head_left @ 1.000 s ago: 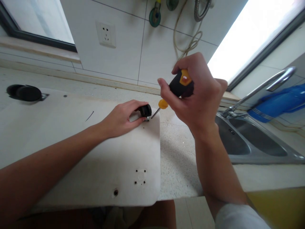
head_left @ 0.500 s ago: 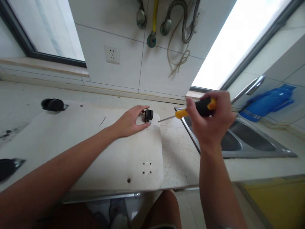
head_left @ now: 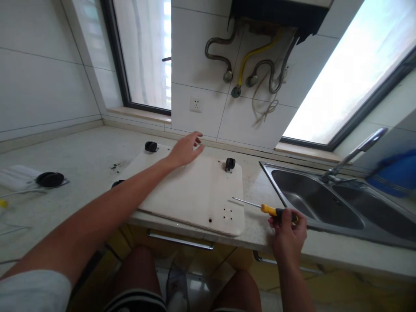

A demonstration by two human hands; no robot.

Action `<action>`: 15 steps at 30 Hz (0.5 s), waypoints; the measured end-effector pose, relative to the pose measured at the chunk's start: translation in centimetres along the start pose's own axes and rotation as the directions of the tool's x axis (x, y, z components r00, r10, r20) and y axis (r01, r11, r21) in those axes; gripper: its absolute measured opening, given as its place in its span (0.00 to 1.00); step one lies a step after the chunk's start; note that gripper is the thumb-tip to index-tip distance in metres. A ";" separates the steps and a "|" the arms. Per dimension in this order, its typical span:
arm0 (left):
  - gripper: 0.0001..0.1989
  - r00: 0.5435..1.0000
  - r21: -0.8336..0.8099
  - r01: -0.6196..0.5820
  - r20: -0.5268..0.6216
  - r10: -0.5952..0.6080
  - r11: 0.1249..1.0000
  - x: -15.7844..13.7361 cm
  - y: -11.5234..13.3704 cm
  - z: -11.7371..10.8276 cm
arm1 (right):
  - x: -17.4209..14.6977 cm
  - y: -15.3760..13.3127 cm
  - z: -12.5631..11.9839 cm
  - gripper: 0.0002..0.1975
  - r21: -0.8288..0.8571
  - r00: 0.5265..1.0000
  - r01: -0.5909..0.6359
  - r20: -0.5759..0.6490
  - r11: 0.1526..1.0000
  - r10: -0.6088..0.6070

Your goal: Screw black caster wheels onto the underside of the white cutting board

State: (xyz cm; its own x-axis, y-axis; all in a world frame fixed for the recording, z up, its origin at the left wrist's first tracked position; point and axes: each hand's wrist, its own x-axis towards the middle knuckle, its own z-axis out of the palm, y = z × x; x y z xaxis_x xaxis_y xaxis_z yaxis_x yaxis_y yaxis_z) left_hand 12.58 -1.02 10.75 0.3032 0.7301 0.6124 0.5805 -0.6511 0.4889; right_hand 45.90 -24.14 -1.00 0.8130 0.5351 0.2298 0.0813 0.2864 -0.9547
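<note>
Busy scene on the pale speckled countertop (head_left: 84,151)!

A steel double sink (head_left: 302,195) fills the right, and beside it lies the white round-cornered board (head_left: 191,195), the left forearm (head_left: 139,190) cutting across its left side. Left hand (head_left: 186,149), fingers parted, hangs by the far edge; right hand (head_left: 289,235) grips the yellow-and-black screwdriver (head_left: 269,209), tip over the board's right side! A black caster (head_left: 230,164) sits at the far right corner, apart from all fingers; a loose caster (head_left: 50,179) lies left of the board.

Left hand (head_left: 184,150) slack, fingers (head_left: 194,137) half-curled — arm (head_left: 130,193) stretched in from 8 o'clock. Right hand (head_left: 289,232) clenched, gripping — forearm (head_left: 292,277) up from 5 o'clock.
</note>
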 end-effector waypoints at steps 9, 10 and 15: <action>0.38 0.883 0.449 0.462 -0.153 -0.443 0.765 -9.8 -12.7 -18.5 | -1.0 -0.9 0.1 0.36 -0.037 0.999 0.036 0.033 0.999 -0.035; 0.37 0.849 0.467 0.513 -0.153 -0.506 0.720 -11.4 -13.3 -18.7 | -1.1 -1.0 0.1 0.36 -0.034 0.999 0.040 0.031 0.999 -0.039; 0.29 0.707 0.502 0.650 -0.126 -0.695 0.570 -15.9 -15.6 -17.1 | -1.3 -0.9 -0.1 0.36 -0.044 0.997 0.053 0.053 0.998 -0.051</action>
State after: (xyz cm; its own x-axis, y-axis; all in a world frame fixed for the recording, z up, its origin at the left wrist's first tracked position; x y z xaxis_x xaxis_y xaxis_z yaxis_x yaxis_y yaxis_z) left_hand -14.15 -6.01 4.03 -0.2847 0.9431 0.1718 0.9076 0.2075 0.3651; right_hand 44.87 -25.16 -0.47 0.7760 0.5612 0.2878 0.1498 0.2793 -0.9484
